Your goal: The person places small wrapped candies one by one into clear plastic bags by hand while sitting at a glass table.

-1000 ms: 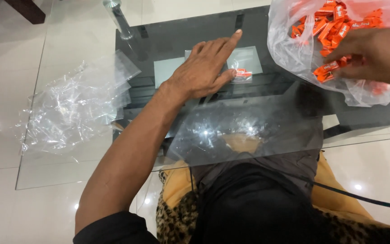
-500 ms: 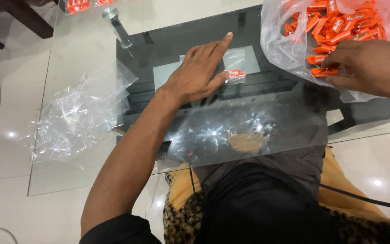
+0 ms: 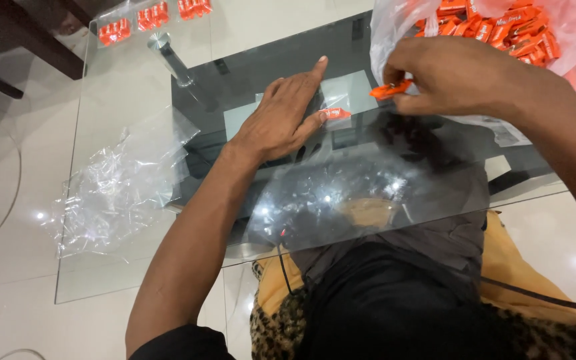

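left hand (image 3: 280, 123) flat, fingers spread, pinning clear pouch (image 3: 341, 93) — one orange candy (image 3: 335, 114) at its thumb tip | right hand (image 3: 448, 73) pinches second orange candy (image 3: 390, 89) between thumb and fingertips — long axis near-horizontal, pointing toward left fingers
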